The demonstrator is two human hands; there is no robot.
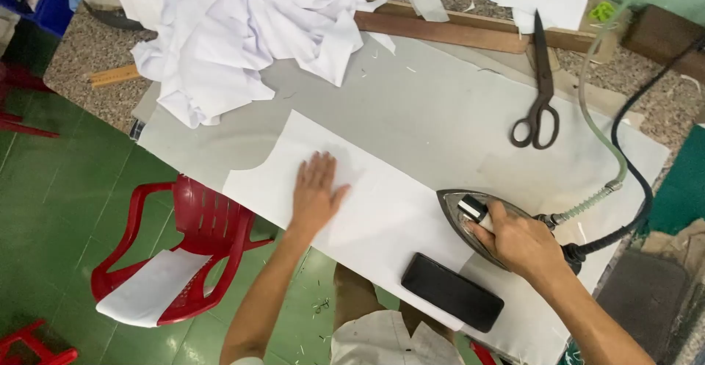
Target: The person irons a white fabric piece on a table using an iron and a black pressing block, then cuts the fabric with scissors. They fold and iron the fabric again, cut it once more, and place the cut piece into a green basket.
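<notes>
broadly, a pressing step on cut white cloth, read from left to right with the iron as landmark. far to the left of the iron, off the worktop, a red plastic chair (192, 247) stands on the green floor with a loose white cloth piece (150, 288) draped over its seat. on the grey worktop (433, 108), well left of the iron, the left hand (316, 192) lies flat, fingers spread, palm down on the white fabric panel (367, 211), holding it smooth; it pinches nothing. the panel runs from that hand rightward until it passes under the iron. the iron (477, 222) sits sole-down on the panel's right part, and the right hand (518, 244) is wrapped closed around its handle.

judged from this layout, the step in hand is ironing the panel; a further pass toward the left would call for the flat hand to keep the cloth taut and stay out of the sole's path.

just in front of the iron, at the near edge of the worktop, a black phone (452, 291) rests partly on the panel and could hinder a stroke along that edge. behind the iron, toward the far edge, lie dark scissors (540, 93), well apart. far behind and left of the iron, a heap of white cloth (242, 27) covers the worktop's corner. right of the iron, a pale hose (598, 126) and a black cable (639, 189) trail from its rear and may drag.
</notes>
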